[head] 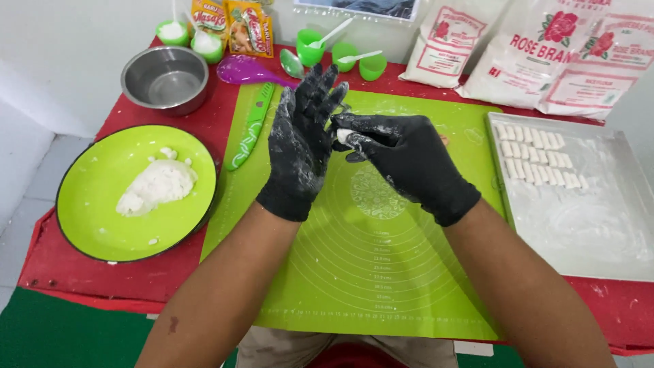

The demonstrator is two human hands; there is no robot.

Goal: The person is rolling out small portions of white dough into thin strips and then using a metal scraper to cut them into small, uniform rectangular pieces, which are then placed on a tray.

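R hand (409,160) pinches dough bit (344,135) vs. flat, spread L hand (301,140), above mat (381,272). Dough prob. soft, sticky, light; grip w/ fingertips at ends.

The baking mat (381,272) lies mid-table. Left of the mat sits a plate (95,204) holding dough (157,185); behind the plate, a metal bowl (165,78). Right of the mat lies a tray (599,232) with dough pieces (538,153); behind the mat's right corner stand flour bags (545,51).
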